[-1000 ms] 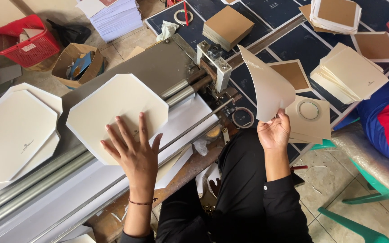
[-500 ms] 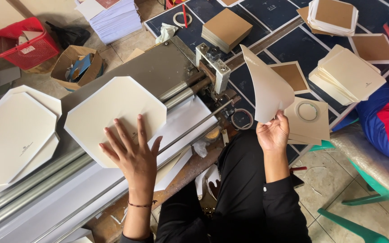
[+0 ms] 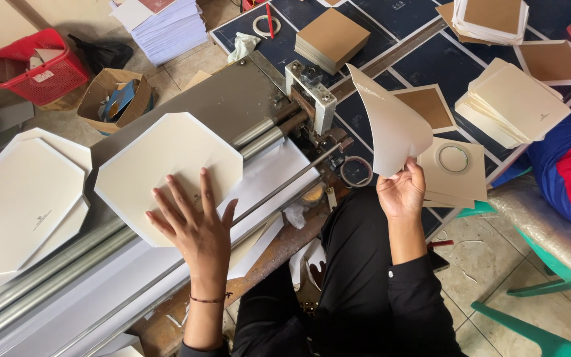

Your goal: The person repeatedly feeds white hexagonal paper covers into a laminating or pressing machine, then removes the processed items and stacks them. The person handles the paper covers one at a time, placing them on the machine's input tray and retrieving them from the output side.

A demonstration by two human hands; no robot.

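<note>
My left hand (image 3: pixel 196 221) lies flat, fingers spread, on the near edge of a white eight-sided card sheet (image 3: pixel 160 162) resting on the grey bed of a roller machine (image 3: pixel 232 99). My right hand (image 3: pixel 401 192) pinches the lower corner of a second white sheet (image 3: pixel 391 125), which stands upright and curls above the blue table. Just right of that hand a roll of tape (image 3: pixel 454 158) sits on a small pile of cream cards (image 3: pixel 464 178).
A stack of the same white eight-sided sheets (image 3: pixel 21 198) lies at the left. Brown boards (image 3: pixel 332 36) and cream card stacks (image 3: pixel 517 99) cover the blue table. A red basket (image 3: pixel 31 66) and cardboard box (image 3: pixel 110 99) stand on the floor. A green plastic chair (image 3: pixel 536 284) is at the right.
My left hand has slid the eight-sided sheet slightly toward the upper right on the machine bed. My right hand holds its curled sheet in nearly the same spot.
</note>
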